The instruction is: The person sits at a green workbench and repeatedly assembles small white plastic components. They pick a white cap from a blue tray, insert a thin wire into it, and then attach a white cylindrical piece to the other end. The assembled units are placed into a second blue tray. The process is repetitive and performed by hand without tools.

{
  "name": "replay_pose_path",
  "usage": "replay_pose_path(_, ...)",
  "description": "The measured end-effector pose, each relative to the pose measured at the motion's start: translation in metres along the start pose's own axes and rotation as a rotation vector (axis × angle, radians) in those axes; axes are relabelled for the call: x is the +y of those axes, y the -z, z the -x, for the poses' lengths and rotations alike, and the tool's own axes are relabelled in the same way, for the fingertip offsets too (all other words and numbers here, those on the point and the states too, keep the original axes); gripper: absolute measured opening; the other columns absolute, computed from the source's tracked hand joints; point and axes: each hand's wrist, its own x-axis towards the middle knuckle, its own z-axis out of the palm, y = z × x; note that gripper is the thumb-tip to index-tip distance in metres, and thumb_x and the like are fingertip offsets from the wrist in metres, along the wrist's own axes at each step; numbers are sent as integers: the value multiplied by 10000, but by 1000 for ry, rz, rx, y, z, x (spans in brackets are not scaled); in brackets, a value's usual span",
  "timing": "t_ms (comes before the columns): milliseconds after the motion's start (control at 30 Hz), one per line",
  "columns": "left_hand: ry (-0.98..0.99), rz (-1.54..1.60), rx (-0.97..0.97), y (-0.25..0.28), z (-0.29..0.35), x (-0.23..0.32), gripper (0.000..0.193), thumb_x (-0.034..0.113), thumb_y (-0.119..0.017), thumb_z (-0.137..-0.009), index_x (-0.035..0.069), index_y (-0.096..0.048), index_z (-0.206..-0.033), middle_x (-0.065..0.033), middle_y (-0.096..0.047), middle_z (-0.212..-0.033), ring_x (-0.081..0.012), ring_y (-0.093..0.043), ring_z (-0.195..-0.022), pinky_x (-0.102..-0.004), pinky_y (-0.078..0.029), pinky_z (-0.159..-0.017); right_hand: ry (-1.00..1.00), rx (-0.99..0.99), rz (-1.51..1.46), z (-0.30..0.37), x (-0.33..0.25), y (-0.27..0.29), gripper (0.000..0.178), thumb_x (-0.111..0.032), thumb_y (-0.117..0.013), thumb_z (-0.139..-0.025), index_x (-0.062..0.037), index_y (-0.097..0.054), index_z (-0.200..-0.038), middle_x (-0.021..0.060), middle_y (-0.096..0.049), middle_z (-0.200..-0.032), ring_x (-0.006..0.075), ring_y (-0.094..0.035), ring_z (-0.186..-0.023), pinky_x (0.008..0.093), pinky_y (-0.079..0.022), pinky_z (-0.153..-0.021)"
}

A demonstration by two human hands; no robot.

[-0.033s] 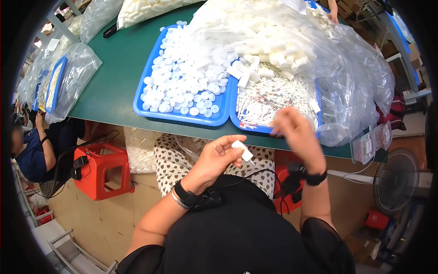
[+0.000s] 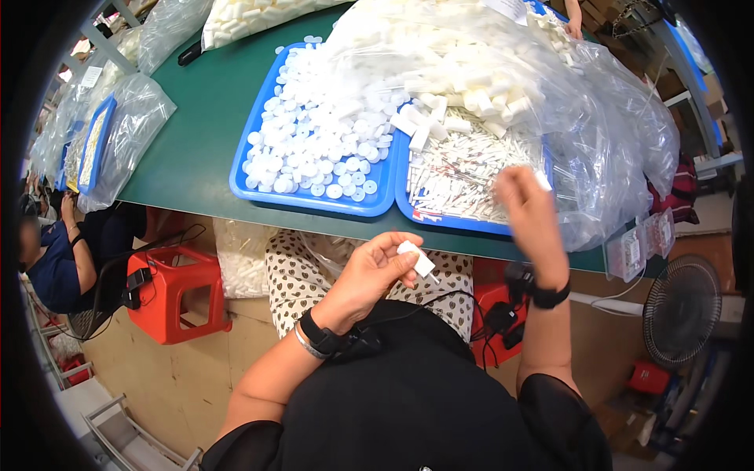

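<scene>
The left hand (image 2: 367,271) pinched a small white plastic nozzle piece (image 2: 416,259) in a closed grip above the lap. The right hand (image 2: 528,206), blurred, its grip unreadable, reached over the blue tray of thin white sticks (image 2: 440,221) on the green worktop (image 2: 196,149). Picking a stick looked underway; fitting it into the nozzle would demand careful alignment.

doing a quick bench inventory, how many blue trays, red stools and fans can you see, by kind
blue trays: 3, one of white round caps, one of thin white pieces, one inside a clear bag at the left
red stools: 1
fans: 1
total: 5
</scene>
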Motion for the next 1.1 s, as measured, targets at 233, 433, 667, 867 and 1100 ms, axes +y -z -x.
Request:
replay_pose_path(233,4,-91,-151,-4,2,-9,212,176,-523,-1023,87,-416,-1184,-52,-618,-1033,-62,-569,-765,-211,-482,-660,-99,208,801,-62,65,20,281,-267,-629,-907,-3,-547,-958,211,-679,-832,441,-646,-798,521,-500,-693)
replay_pose_path(433,4,32,-131,1,-1,-9,248,210,-536,-1023,29,-551,-1192,-27,-615,-975,-67,-567,-795,-222,-499,-722,9,381,768,-52,76,31,247,-136,-605,-901,23,-578,-1089,223,-682,-948,393,-664,-853,485,-520,-731)
replay_pose_path(667,-97,327,2,13,-9,-3,223,216,-546,-1016,8,-605,-1070,-25,-603,-825,-84,-539,-734,-217,-468,-701,326,-225,-124,34,-36,-4,261,-15,-676,-833,3,-629,-1089,106,-647,-985,193,-636,-809,292,-493,-647)
replay_pose_path(867,-119,352,12,4,-7,-5,184,190,-550,-1011,17,-560,-1073,-37,-600,-861,-86,-529,-738,-226,-466,-704,320,-258,-188,55,-48,-42,260,-21,-682,-857,24,-607,-1102,143,-650,-947,225,-651,-755,326,-511,-633)
replay_pose_path(1100,-491,-302,185,-2,-3,-20,203,109,-548,-988,38,-522,-1177,-52,-514,-1187,-84,-531,-953,-241,-467,-810,347,-132,-285,59,-38,-74,218,-9,-647,-883,34,-587,-1088,181,-644,-932,309,-660,-773,361,-518,-660)
